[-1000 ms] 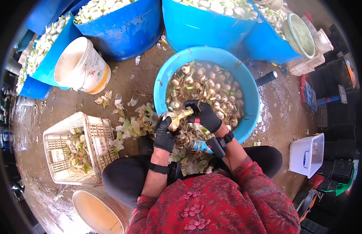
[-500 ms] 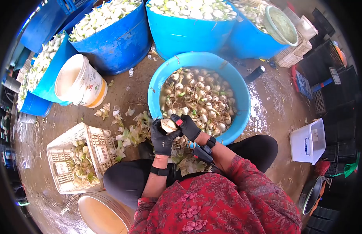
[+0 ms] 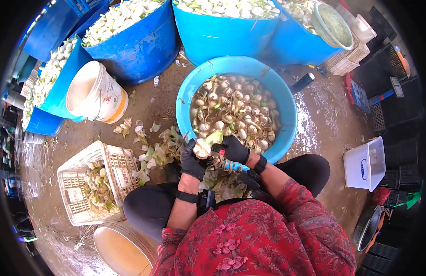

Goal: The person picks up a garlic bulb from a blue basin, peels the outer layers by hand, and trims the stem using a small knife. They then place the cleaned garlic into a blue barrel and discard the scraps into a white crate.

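Observation:
Both my hands wear black gloves and meet over my knees. My left hand (image 3: pixel 192 161) grips a pale bulb vegetable (image 3: pixel 204 145) with a greenish top. My right hand (image 3: pixel 233 149) is closed around a small red-handled tool that touches the same bulb. Just beyond them sits a light blue tub (image 3: pixel 286 106) filled with water and several unpeeled bulbs with roots. Peeled leaves and trimmings (image 3: pixel 222 184) lie between my knees.
A white plastic crate (image 3: pixel 75 172) with leaf scraps stands at my left, a white bucket (image 3: pixel 96 92) behind it, another bucket (image 3: pixel 125 250) near my left knee. Big blue tubs (image 3: pixel 144 46) of cleaned bulbs line the back. A small white bin (image 3: pixel 367 165) sits right.
My hands lifted a bulb from the tub's near edge toward my knees and turned it; a green top now shows. The view shifted slightly.

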Tool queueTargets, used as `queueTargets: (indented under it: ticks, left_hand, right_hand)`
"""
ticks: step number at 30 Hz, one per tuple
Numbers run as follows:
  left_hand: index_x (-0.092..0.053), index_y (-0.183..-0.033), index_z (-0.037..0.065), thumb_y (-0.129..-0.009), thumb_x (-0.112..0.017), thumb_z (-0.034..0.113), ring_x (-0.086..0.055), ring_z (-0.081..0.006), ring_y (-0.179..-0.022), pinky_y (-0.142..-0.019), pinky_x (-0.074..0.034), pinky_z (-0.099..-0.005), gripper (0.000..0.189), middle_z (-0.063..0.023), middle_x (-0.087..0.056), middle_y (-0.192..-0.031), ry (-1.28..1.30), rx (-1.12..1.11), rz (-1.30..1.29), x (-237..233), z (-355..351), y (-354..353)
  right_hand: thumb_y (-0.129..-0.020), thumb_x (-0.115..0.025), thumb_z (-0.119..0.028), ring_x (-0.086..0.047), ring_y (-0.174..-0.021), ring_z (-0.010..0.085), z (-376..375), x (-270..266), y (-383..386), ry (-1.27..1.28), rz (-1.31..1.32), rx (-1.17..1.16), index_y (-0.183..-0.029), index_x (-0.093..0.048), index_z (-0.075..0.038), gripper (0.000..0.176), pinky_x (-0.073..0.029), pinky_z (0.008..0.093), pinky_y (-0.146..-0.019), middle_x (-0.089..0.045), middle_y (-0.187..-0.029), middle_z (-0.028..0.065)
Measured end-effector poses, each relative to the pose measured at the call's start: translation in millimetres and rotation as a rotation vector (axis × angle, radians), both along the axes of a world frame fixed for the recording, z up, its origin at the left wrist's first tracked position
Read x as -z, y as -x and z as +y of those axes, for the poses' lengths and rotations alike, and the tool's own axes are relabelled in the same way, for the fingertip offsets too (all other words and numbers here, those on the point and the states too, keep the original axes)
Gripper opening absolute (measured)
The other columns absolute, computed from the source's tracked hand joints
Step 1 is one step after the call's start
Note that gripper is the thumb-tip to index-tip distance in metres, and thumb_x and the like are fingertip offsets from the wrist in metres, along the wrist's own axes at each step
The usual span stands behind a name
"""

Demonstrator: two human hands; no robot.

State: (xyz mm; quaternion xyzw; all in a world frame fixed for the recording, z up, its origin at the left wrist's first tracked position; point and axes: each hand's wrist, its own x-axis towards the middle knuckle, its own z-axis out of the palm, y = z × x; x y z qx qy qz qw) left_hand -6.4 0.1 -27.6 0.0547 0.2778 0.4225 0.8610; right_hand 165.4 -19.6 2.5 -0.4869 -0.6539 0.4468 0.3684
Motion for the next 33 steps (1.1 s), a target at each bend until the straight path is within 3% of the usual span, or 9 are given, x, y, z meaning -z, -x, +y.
queueTargets:
  ticks: [5, 7, 9, 13, 15, 20, 25, 31, 33]
  left_hand:
    - [-0.047, -0.112, 0.007, -0.08, -0.041, 0.054, -0.057, -0.0188, -0.077, -0.059, -0.048, -0.0287, 0.057, -0.0087, -0.056, -0.103, -0.059, 0.135, -0.036, -7.7, -0.3, -10.9]
    - [-0.049, -0.109, 0.006, -0.079, -0.042, 0.055, -0.058, -0.0189, -0.075, -0.061, -0.048, -0.029, 0.058, -0.0088, -0.057, -0.099, -0.022, -0.046, 0.153, -7.7, -5.1, -18.3]
    - [-0.051, -0.106, 0.006, -0.079, -0.045, 0.051, -0.058, -0.0191, -0.074, -0.063, -0.048, -0.0297, 0.053, -0.0092, -0.058, -0.095, -0.437, -0.034, 0.711, -2.0, -9.2, -15.2]
    - [-0.052, -0.103, 0.007, -0.079, -0.05, 0.043, -0.059, -0.0186, -0.073, -0.062, -0.048, -0.0305, 0.044, -0.0078, -0.059, -0.089, -0.087, 0.013, 0.1, -16.5, -7.4, -4.8]
    - [-0.051, -0.104, 0.008, -0.079, -0.049, 0.044, -0.058, -0.0194, -0.075, -0.061, -0.049, -0.0313, 0.044, -0.0065, -0.059, -0.089, -0.109, -0.013, 0.057, -27.7, -7.9, -7.1]
    - [-0.048, -0.11, 0.005, -0.077, -0.057, 0.032, -0.057, -0.0186, -0.082, -0.064, -0.051, -0.0323, 0.043, -0.0051, -0.057, -0.093, -0.121, -0.034, 0.307, -26.7, -10.8, -13.0]
    - [-0.054, -0.102, 0.001, -0.07, -0.065, 0.003, -0.055, -0.0157, -0.082, -0.075, -0.045, -0.0273, 0.034, -0.0039, -0.056, -0.092, -0.372, -0.261, 0.629, -13.9, -13.6, -16.1]
    - [-0.055, -0.101, -0.001, -0.077, -0.058, 0.011, -0.057, -0.0201, -0.084, -0.077, -0.046, -0.0322, 0.027, -0.0094, -0.058, -0.096, -0.386, -0.216, 0.18, -18.5, -9.8, -1.6]
    - [-0.052, -0.105, -0.004, -0.079, -0.055, 0.017, -0.056, -0.0222, -0.09, -0.08, -0.045, -0.0343, 0.033, -0.0134, -0.056, -0.102, -0.322, -0.211, 0.062, -26.3, -7.8, 3.6]
  right_hand:
    - [-0.076, -0.059, -0.007, -0.056, -0.07, 0.011, 0.0, 8.7, 14.7, 0.087, 0.475, 0.198, -0.091, -0.058, 0.002, 0.018, -0.045, 0.0268, -0.065, -0.063, -0.079, 0.0064]
    - [-0.074, -0.062, -0.005, -0.055, -0.071, 0.0084, 2.2, 10.2, 19.3, 0.171, 0.5, 0.284, -0.09, -0.06, 0.0, 0.017, -0.044, 0.0242, -0.064, -0.062, -0.079, 0.0019]
    - [-0.072, -0.063, -0.004, -0.054, -0.07, 0.0073, -0.2, 11.9, 18.7, 0.146, 0.488, 0.275, -0.089, -0.06, 0.0, 0.017, -0.044, 0.0229, -0.064, -0.062, -0.079, 0.0021]
    - [-0.071, -0.063, -0.003, -0.055, -0.071, 0.0077, 6.4, 8.4, 9.4, 0.079, 0.458, 0.245, -0.087, -0.06, 0.001, 0.017, -0.044, 0.0228, -0.065, -0.062, -0.081, 0.0033]
    - [-0.067, -0.065, -0.003, -0.057, -0.077, 0.0122, 6.0, 0.4, -3.3, -0.64, -0.355, 0.147, -0.089, -0.061, -0.001, 0.022, -0.044, 0.0275, -0.067, -0.063, -0.086, 0.0046]
    - [-0.066, -0.067, -0.005, -0.054, -0.069, 0.0134, 7.8, 5.6, 4.9, 0.146, 0.395, 0.402, -0.085, -0.059, 0.0, 0.022, -0.043, 0.0275, -0.065, -0.06, -0.074, 0.0098]
    - [-0.063, -0.07, -0.006, -0.048, -0.068, 0.0093, 3.1, 0.5, 9.6, -0.077, 0.07, 0.301, -0.084, -0.053, 0.007, 0.03, -0.042, 0.027, -0.062, -0.058, -0.073, 0.0091]
    - [-0.059, -0.067, -0.007, -0.057, -0.066, 0.0276, 17.2, 53.4, -4.8, -0.083, 0.024, 0.553, -0.083, -0.057, 0.005, 0.028, -0.045, 0.0327, -0.062, -0.058, -0.073, 0.0196]
    - [-0.057, -0.067, -0.012, -0.058, -0.071, 0.0312, 10.7, 53.8, -10.2, 0.028, -0.58, 0.086, -0.085, -0.058, 0.002, 0.032, -0.046, 0.0373, -0.066, -0.059, -0.075, 0.0204]
